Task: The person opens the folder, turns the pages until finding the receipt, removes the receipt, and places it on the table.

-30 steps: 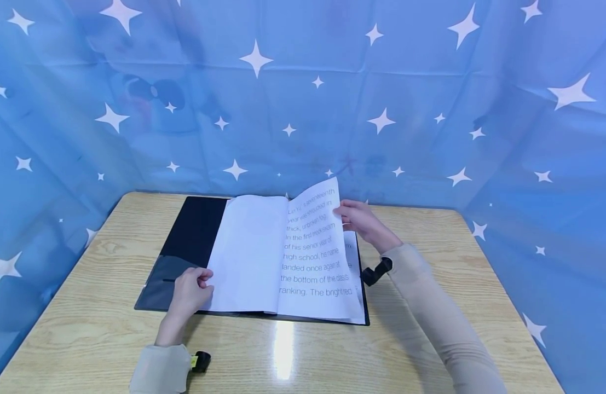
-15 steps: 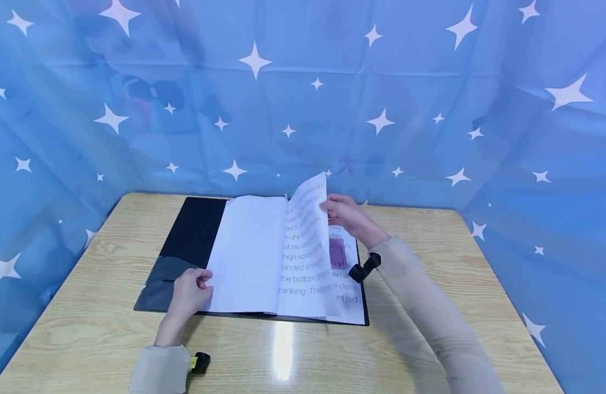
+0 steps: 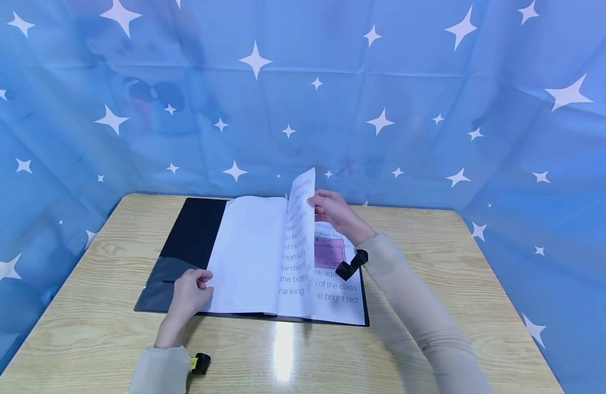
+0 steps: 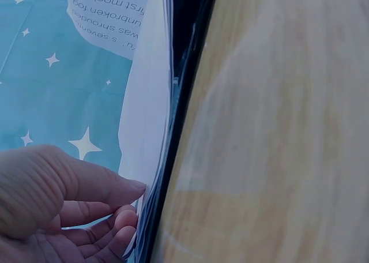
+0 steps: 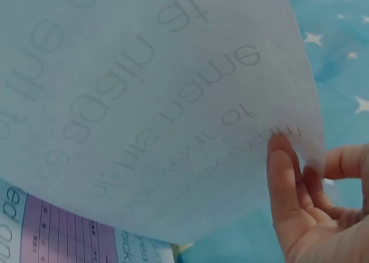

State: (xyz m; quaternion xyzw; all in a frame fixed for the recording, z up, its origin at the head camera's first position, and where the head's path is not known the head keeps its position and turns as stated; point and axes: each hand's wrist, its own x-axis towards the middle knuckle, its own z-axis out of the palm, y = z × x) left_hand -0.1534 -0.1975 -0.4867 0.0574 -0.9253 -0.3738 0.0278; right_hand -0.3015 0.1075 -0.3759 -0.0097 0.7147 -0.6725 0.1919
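A black folder [image 3: 191, 241] lies open on the wooden table [image 3: 431, 262] with white pages in it. My right hand [image 3: 327, 210] pinches the top outer edge of a printed page [image 3: 299, 241] and holds it nearly upright over the spine. The right wrist view has the page [image 5: 150, 101] close up, with my fingertips [image 5: 282, 176] on its edge. Under it lies a page with text and a pink chart [image 3: 329, 253]. My left hand [image 3: 189, 290] rests on the lower left corner of the blank left page [image 3: 248, 251]; in the left wrist view its fingers [image 4: 86, 194] touch the sheet edges [image 4: 153, 130].
Blue cloth with white stars [image 3: 303, 98] closes in the table at the back and on both sides. Bare wood lies to the right of the folder and along the front edge [image 3: 303, 366].
My right hand has swung the printed page up and to the left, from leaning right to almost upright. The page with the pink chart beneath has come into view. The left hand has stayed put.
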